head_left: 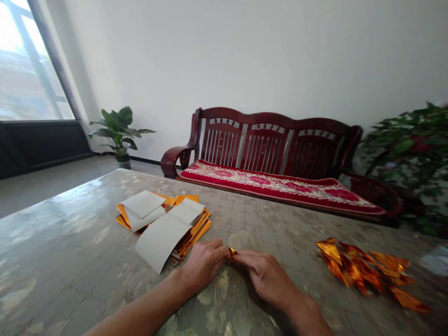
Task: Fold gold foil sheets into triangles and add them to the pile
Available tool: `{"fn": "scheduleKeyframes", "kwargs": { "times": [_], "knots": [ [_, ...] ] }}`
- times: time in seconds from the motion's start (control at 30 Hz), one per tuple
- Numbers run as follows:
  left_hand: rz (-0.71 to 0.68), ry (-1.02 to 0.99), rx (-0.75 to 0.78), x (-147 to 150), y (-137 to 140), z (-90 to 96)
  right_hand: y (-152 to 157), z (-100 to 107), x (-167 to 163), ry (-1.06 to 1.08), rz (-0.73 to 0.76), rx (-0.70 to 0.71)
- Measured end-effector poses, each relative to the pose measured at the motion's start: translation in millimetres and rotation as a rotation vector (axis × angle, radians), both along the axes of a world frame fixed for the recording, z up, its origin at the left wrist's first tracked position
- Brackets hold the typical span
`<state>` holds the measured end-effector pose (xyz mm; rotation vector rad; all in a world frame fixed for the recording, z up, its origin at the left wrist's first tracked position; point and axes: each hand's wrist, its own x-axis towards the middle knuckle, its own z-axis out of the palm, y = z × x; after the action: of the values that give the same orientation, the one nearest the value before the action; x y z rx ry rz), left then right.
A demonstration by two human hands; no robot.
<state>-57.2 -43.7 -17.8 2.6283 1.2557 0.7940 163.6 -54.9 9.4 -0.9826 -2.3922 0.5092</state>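
Between my fingertips is a small piece of shiny gold foil paper [231,254], rolled or folded, most of it hidden. My left hand [206,261] is closed on its left side, and my right hand [264,273] pinches it from the right. Just beyond my left hand lies a stack of square foil sheets [196,231], orange-gold on one face, with several pale backs [163,240] turned up. To the right of my right hand, several folded gold foil pieces [360,268] lie in a loose pile.
The table [77,247] has a patterned, glossy cover. At its far right edge sits a clear plastic item [436,259]. Behind the table stands a dark red wooden bench [266,140] with a red floral cover [280,184]. Potted plants [121,128] flank it.
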Motion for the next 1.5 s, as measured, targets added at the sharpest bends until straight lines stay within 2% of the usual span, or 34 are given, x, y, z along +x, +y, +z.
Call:
{"fn": "scheduleKeyframes", "kwargs": {
  "times": [0.4, 0.77, 1.1, 1.3, 1.4, 1.5],
  "knots": [
    [-0.017, 0.047, -0.021, 2, 2, 1.5, 7, -21, 3, 0.021, -0.017, 0.199],
    [-0.202, 0.011, -0.02, 2, 5, 3.7, 5, -19, -1, 0.008, 0.023, 0.363],
    [-0.281, 0.005, 0.076, 3, 0, 1.6, -3, -13, -8, 0.044, 0.056, 0.365],
    [-0.299, -0.053, 0.057, 4, -2, -1.9, -9, -16, -10, 0.063, 0.05, 0.325],
    [-0.271, -0.074, 0.02, 3, 0, -0.9, -8, -17, -9, 0.066, 0.028, 0.304],
    [-0.164, -0.108, -0.007, 1, 3, 1.0, -2, -17, -5, 0.044, 0.002, 0.335]
  ]
}}
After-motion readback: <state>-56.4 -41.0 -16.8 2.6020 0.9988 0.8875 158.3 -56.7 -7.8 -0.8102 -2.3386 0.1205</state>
